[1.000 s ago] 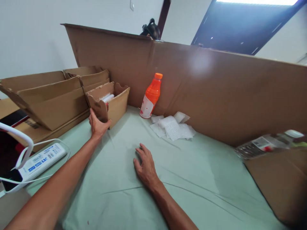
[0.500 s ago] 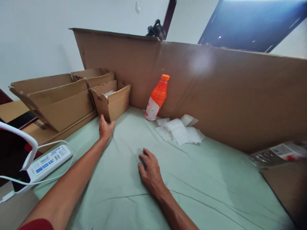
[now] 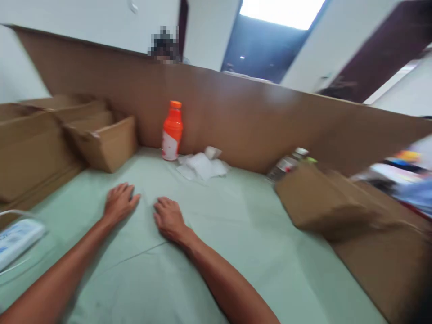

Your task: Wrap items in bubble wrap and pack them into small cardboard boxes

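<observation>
My left hand (image 3: 120,202) is over the green cloth in front of the small cardboard box (image 3: 116,144), apart from it. Its thumb stands away from the loosely bent fingers. A small dark patch shows in that gap, too blurred to tell from shadow. My right hand (image 3: 169,219) rests low over the cloth a little to the right, fingers loosely bent, with nothing seen in it. Beyond the hands, an orange bottle (image 3: 172,130) with a white label stands upright by the cardboard wall. Crumpled bubble wrap (image 3: 202,166) lies just right of its base.
Larger open cardboard boxes (image 3: 30,148) line the left side. A white power strip (image 3: 20,240) with a cable is at the near left. On the right, a clear bottle (image 3: 286,164) leans behind a cardboard box (image 3: 313,195). A person's head (image 3: 164,47) shows above the cardboard wall (image 3: 243,117).
My view has swung to the right, bringing the right-hand boxes and clear bottle into sight. My left hand has left the small box and come back closer to my right hand.
</observation>
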### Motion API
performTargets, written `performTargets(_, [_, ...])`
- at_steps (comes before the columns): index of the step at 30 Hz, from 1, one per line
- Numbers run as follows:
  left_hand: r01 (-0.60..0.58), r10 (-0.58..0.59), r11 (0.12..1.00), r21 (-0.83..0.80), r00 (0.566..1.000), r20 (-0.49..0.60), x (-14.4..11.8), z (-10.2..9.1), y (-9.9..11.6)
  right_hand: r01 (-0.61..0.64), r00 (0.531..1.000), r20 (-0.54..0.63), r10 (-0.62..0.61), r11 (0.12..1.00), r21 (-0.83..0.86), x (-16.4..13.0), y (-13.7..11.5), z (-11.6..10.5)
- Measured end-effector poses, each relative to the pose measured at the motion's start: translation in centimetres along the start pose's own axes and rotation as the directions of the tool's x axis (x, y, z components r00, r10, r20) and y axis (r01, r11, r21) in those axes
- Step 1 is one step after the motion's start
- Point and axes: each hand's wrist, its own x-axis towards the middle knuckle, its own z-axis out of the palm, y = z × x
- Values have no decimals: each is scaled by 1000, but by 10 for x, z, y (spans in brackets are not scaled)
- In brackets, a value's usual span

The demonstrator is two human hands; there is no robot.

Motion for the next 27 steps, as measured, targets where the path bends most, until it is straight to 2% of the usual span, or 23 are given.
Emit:
performTargets(2, [-95,95,995,-3,993,75,-22,3,11,17,999,34,-15,998,-59,-13,-7,-5])
performTargets(4, [-242,227,963,116,965,129,-40,9,18,90,995,66,-81,984,-154,-32,-8,-9])
performTargets(6, [-351,328,926,138,930,166,-56,16,25,145,987,95,-127,968,-207,-59,-2,-17])
performTargets(8, [-412,388,902,126,904,178,-72,24,34,143,986,113,-121,967,-211,-91,11,-30])
performTargets(10, [-450,419,883,135,884,206,-89,32,46,50,995,95,-30,975,-215,-125,36,-55])
performTargets(12, [-495,449,855,158,857,255,-106,41,59,-171,985,-8,174,955,-244,-152,70,-94])
performTargets(13, [-523,470,838,157,838,277,-115,45,66,-342,939,-125,320,900,-269,-163,89,-119])
performTargets(14, [-554,497,820,144,814,302,-124,49,74,-435,898,-206,389,855,-282,-172,108,-147])
performTargets(17, [-651,590,758,31,706,393,-155,58,103,-592,788,-406,464,750,-293,-190,163,-233])
performTargets(19, [-699,649,709,-90,597,472,-175,59,127,-755,635,-597,489,554,-350,-199,193,-281])
performTargets(20, [-716,681,679,-162,532,504,-183,59,139,-811,571,-656,493,464,-356,-203,206,-299])
performTargets(22, [-729,733,620,-290,405,547,-195,57,162,-878,477,-673,565,341,-336,-208,228,-324])
performTargets(24, [-728,766,577,-370,325,554,-202,56,178,-901,434,-623,651,301,-313,-211,242,-334])
performTargets(26, [-725,790,557,-406,310,530,-205,55,184,-897,442,-570,693,326,-299,-210,248,-335])
performTargets(27, [-721,799,555,-415,324,506,-206,55,184,-888,460,-557,692,352,-296,-209,248,-333])
